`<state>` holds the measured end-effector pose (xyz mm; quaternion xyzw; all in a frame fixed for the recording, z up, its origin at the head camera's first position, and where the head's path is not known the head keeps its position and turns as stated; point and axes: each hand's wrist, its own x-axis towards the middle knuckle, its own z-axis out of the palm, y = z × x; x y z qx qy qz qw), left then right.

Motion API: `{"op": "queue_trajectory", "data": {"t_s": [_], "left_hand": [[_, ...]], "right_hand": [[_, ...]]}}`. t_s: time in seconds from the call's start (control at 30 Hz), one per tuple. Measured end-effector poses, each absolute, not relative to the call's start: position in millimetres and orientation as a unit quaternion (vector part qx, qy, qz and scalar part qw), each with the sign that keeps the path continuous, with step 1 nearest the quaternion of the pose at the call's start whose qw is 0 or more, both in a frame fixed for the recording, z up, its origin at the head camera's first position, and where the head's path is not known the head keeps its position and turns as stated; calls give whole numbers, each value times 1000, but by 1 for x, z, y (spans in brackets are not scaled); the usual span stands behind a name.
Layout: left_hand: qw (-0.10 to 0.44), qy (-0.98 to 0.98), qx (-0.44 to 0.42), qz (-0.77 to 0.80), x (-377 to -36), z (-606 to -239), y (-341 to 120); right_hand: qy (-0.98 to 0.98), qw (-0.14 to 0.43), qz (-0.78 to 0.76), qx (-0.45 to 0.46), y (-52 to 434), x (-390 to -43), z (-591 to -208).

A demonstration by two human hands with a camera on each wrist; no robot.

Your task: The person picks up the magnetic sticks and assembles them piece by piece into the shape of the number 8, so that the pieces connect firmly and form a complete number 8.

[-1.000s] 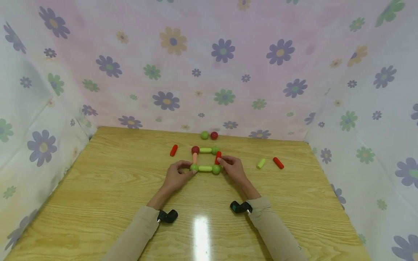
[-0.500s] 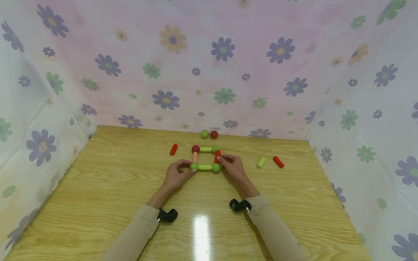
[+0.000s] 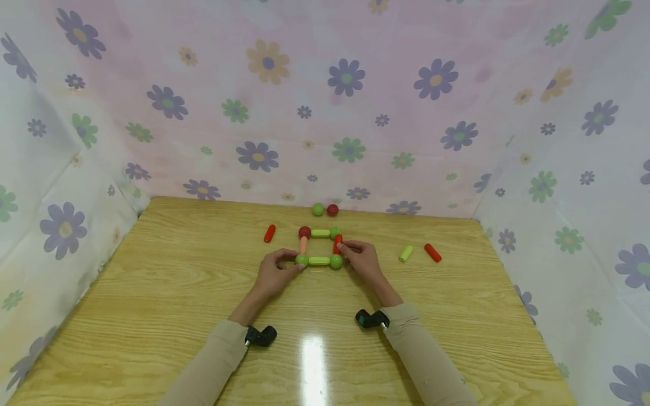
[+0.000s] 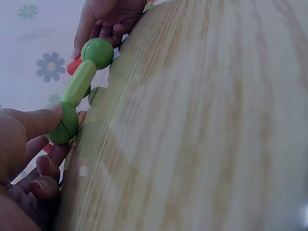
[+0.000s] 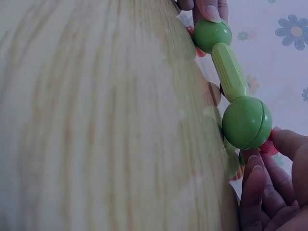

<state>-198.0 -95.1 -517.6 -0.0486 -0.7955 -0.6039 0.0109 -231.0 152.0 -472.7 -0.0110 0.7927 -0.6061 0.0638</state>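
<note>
While hands work frame (image 3: 319, 246), loose red stick (image 3: 433, 252), green stick (image 3: 405, 253) lie right.

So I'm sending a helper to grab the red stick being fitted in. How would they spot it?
Start at the wooden table and find the small frame of sticks and balls near its far middle. The red stick forms the frame's right side, pinched by the right hand. The two other red sticks lie loose, apart from the frame.

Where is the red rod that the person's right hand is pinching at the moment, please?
In the head view, the red rod stands at the right side of the toy frame, between the far green ball and the near green ball, pinched by the right hand.
</note>
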Motion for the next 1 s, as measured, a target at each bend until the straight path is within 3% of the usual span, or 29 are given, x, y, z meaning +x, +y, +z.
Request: {"op": "queue_trajectory", "data": {"t_s": [0.43, 0.73, 1.0], "left_hand": [[12, -791, -48, -610, -197, -516, -95], [11, -797, -41, -602, -199, -519, -94], [11, -797, -39, -603, -198, -517, -93]], "right_hand": [[793, 39, -607, 9, 153, -247, -507], [786, 60, -616, -1, 155, -246, -501], [788, 81, -610, -8, 152, -230, -468]]}}
